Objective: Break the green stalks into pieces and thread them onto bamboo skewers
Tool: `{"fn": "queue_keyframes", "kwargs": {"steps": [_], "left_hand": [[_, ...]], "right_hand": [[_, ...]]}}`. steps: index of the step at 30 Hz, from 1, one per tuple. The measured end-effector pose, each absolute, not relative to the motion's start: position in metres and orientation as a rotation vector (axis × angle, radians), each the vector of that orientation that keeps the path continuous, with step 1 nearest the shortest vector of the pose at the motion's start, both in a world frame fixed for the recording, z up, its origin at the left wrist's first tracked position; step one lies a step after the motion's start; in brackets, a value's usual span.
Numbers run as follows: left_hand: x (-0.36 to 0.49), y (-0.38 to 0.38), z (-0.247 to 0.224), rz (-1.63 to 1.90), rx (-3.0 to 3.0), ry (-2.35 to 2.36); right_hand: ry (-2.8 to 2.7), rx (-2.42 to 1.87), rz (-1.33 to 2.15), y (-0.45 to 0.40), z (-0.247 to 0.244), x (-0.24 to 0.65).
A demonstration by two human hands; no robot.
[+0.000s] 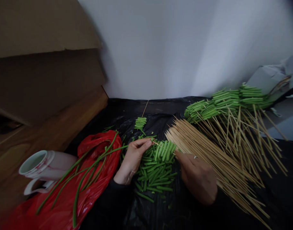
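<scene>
My right hand (196, 175) is closed around the blunt end of a bamboo skewer. Several cut green bean pieces (166, 150) sit threaded side by side on it. At the skewer's pointed end, the thumb and fingers of my left hand (134, 153) pinch one more short green bean piece (152, 139). Below both hands lies a loose pile of cut bean pieces (156, 175) on black plastic sheeting. A finished-looking skewer of beans (140, 123) rests farther back, its stick pointing toward the wall.
Bare bamboo skewers (209, 153) fan out at my right, with stacked bean skewers (228, 102) behind them. Left, a red plastic bag (98, 166) holds long uncut green stalks (89, 172), beside a white mug (52, 164). A cardboard box (45, 76) stands at the far left.
</scene>
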State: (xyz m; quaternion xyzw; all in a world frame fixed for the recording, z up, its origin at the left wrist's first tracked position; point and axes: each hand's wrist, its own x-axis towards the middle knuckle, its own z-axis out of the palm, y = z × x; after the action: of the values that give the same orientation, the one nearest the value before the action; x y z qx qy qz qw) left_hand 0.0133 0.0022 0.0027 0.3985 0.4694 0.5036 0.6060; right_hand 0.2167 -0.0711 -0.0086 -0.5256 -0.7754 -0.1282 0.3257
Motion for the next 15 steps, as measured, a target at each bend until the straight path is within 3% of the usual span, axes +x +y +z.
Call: {"fn": "queue_keyframes", "kwargs": {"steps": [15], "left_hand": [[0.0124,0.0011,0.0009,1.117,0.981,1.091]], "right_hand": [[-2.027,-1.34,-0.29,-0.0688,-0.0057,0.2162]]}}
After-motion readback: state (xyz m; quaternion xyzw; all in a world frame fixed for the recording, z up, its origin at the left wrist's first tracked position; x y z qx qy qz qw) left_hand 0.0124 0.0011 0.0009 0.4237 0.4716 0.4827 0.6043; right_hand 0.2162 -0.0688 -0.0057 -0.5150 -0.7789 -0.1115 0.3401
